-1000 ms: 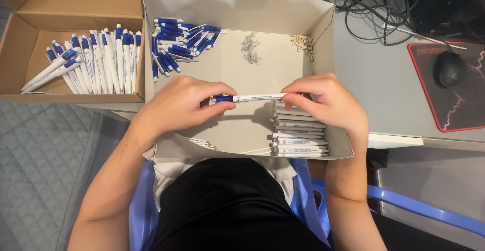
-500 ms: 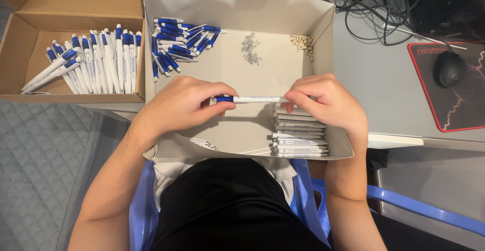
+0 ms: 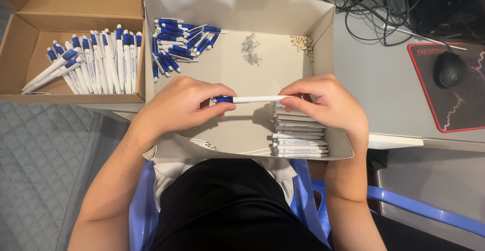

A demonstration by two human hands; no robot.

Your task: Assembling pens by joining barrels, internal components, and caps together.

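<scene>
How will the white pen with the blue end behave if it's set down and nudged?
The white plastic pen with the blue end is slim and round, so it would probably roll. It spans straight between the left hand and right hand, so likely stiff, and probably light.

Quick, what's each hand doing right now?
Left hand: closed, pinching the blue end of the pen.
Right hand: closed, holding the pen's white end.

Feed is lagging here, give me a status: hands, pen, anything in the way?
Left hand fingers pinch the pen at its blue end. Right hand grips the white end. Pen level above the white box. Nothing blocking.
</scene>
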